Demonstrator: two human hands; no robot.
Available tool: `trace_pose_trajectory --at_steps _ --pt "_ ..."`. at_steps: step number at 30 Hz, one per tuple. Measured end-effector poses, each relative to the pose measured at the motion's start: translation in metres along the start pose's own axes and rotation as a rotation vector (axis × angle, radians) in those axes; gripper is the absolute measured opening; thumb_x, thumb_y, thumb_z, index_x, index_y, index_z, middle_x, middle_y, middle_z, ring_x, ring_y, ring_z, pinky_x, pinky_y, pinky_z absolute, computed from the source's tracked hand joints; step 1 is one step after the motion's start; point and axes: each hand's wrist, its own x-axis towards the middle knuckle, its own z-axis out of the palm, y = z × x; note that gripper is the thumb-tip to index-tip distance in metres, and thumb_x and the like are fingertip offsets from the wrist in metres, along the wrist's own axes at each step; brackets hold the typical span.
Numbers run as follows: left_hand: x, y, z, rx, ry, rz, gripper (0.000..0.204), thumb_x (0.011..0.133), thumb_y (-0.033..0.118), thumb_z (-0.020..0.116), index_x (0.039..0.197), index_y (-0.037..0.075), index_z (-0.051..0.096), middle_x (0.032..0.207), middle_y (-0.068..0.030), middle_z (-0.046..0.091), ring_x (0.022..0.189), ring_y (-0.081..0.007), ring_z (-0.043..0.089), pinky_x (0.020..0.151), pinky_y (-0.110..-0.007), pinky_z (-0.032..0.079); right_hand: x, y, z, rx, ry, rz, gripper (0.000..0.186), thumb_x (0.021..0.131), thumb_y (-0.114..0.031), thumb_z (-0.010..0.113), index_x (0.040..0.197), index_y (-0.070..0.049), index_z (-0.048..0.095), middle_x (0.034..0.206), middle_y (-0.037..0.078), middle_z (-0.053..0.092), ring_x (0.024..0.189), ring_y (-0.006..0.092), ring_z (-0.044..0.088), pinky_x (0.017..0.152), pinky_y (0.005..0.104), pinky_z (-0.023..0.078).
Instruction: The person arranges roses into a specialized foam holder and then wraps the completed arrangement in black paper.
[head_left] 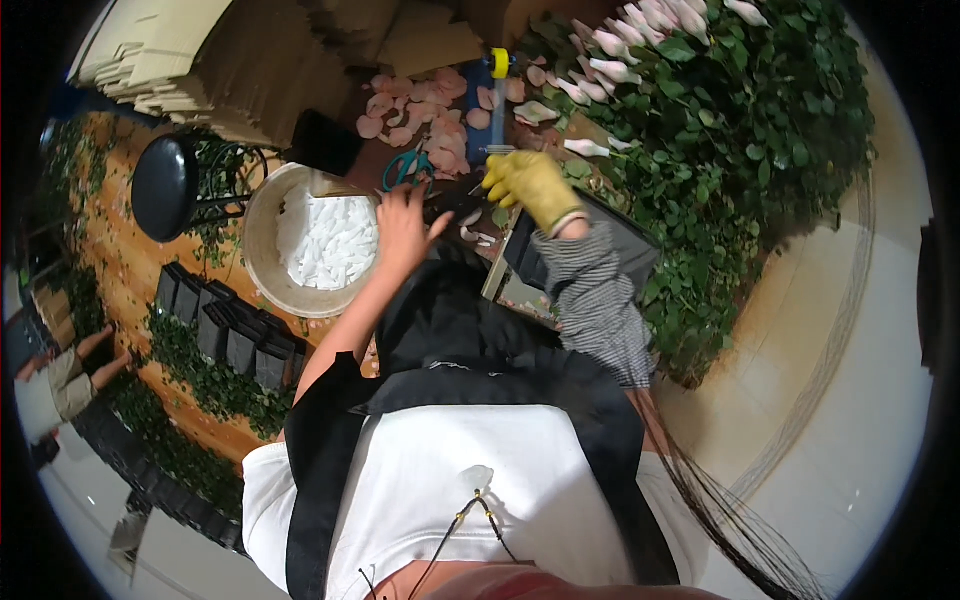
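Bare left hand (402, 230) by the scissors (420, 162), gloved right hand (530, 187) near the roses (620, 48)

The left hand is between a round tub (262, 272) and the scissors with teal handles. Its grip is wide, the thumb standing well away from the fingers; whether the fingertips touch the scissors I cannot tell. Small white pieces (335, 250) lie heaped in the tub.

The right hand wears a yellow glove, with a striped sleeve (590, 295) on the forearm. Its fingers are curled, and I cannot tell whether its grip has anything in it.

The scissors lie on the desk just beyond the left fingers, next to loose pink petals (440, 108). A yellow roll (500, 63) is beyond the right hand. The pale pink roses lie in a big pile of green leaves (720, 150) on the right.

Stacked cardboard (200, 65) is at the upper left, above a black stool (165, 188). Black bundles (230, 335) stand on the floor, and another person (65, 390) is at the far left.
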Motion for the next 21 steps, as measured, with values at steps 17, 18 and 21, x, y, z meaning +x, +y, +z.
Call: trace_pose_trajectory --at_steps 17,18,21 --pt "0.027 0.023 -0.017 -0.161 -0.077 0.175 0.022 0.089 0.009 0.073 0.111 0.005 0.072 0.115 -0.0163 0.065 0.106 -0.0380 0.059 0.092 -0.048 0.048 -0.135 0.020 -0.099 -0.551 -0.173 0.678 0.058 0.106 -0.052 0.053 0.100 0.002 0.074 0.092 0.015 0.077 0.073 0.0230 0.072 0.068 0.0329 0.060" --pt "0.026 0.023 -0.019 -0.165 -0.087 0.182 0.022 0.090 0.009 0.073 0.111 0.005 0.072 0.115 -0.0164 0.065 0.106 -0.0380 0.059 0.092 -0.048 0.048 -0.141 0.025 -0.100 -0.698 -0.244 0.807 0.059 0.105 -0.053 0.055 0.095 0.002 0.075 0.093 0.016 0.077 0.073 0.0232 0.072 0.070 0.0337 0.061" --pt "0.028 0.016 -0.029 -0.145 -0.052 0.140 0.019 0.091 0.009 0.071 0.110 0.004 0.073 0.116 -0.0169 0.066 0.107 -0.0380 0.059 0.093 -0.047 0.048 -0.178 0.017 -0.106 -0.653 -0.344 0.653 0.054 0.106 -0.050 0.056 0.101 0.000 0.075 0.093 0.016 0.077 0.074 0.0225 0.073 0.069 0.0361 0.062"
